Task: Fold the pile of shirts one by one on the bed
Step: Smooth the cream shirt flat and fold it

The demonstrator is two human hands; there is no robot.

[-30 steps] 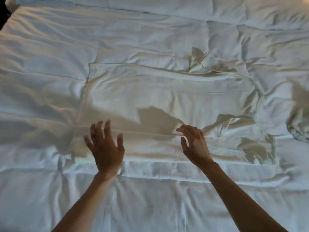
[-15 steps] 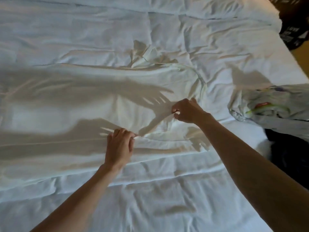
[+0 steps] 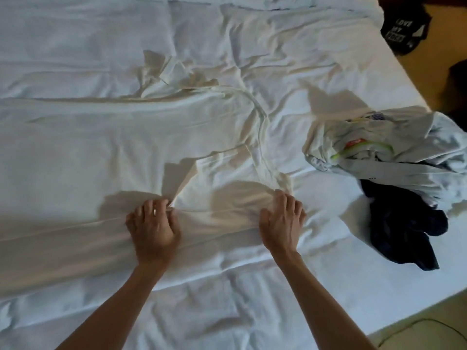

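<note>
A white shirt [image 3: 126, 152] lies spread across the white bed [image 3: 227, 311], its collar curve toward the right. Its near sleeve is folded in over the body. My left hand [image 3: 153, 227] has its fingers curled and pinches the fabric at the sleeve's left corner. On the sleeve's right end, near the shoulder, my right hand [image 3: 281, 221] presses with spread fingers. The pile of shirts [image 3: 394, 157] sits at the right edge of the bed: a pale printed shirt on top and a dark navy garment [image 3: 401, 228] below it.
A black garment with white lettering [image 3: 404, 26] lies off the bed at the top right. The bed's right edge [image 3: 417, 286] runs diagonally, with floor and a thin cable beyond it at the bottom right.
Both hands gripped the sleeve and drew it toward me, over the shirt's body. The right hand has opened and now presses flat. The camera view has swung right, showing the pile.
</note>
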